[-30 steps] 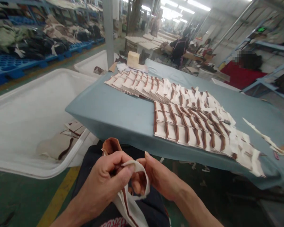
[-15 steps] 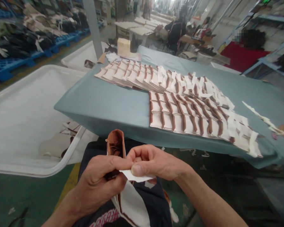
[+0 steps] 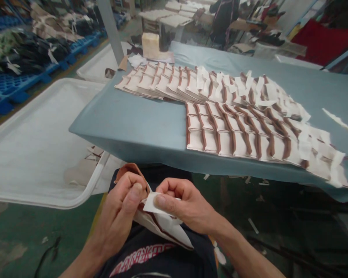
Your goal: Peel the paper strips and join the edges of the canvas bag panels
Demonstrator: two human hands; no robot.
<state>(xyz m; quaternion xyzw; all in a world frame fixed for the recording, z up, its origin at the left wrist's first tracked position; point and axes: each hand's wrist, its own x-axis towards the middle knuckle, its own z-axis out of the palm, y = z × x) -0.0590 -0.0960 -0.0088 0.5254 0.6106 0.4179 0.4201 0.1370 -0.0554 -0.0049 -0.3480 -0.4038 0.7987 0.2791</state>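
Observation:
My left hand (image 3: 123, 208) is closed around a brown and off-white sewn piece (image 3: 174, 231), which looks like leather or fabric with a pale lining. Its brown curled end (image 3: 129, 168) rises beyond my fingers, and the pale lower part lies over my lap. Between the thumb and fingers of my right hand (image 3: 185, 202) is a white strip (image 3: 152, 204), pinched at the edge of the piece, close to my left fingertips. My fingers hide the spot where strip and piece meet, so I cannot tell whether they are joined.
Rows of similar off-white and brown pieces (image 3: 224, 141) lie on the blue-grey covered table (image 3: 127, 123), some with white strips on them. A large white bin (image 3: 40, 154) stands at the left. Behind it are blue pallets (image 3: 55, 61) with piled material. Scraps litter the floor.
My left hand has turned upward and moved slightly away from my right, tilting the piece's brown end leftward. The white strip has come up a little in my right hand. The view has shifted.

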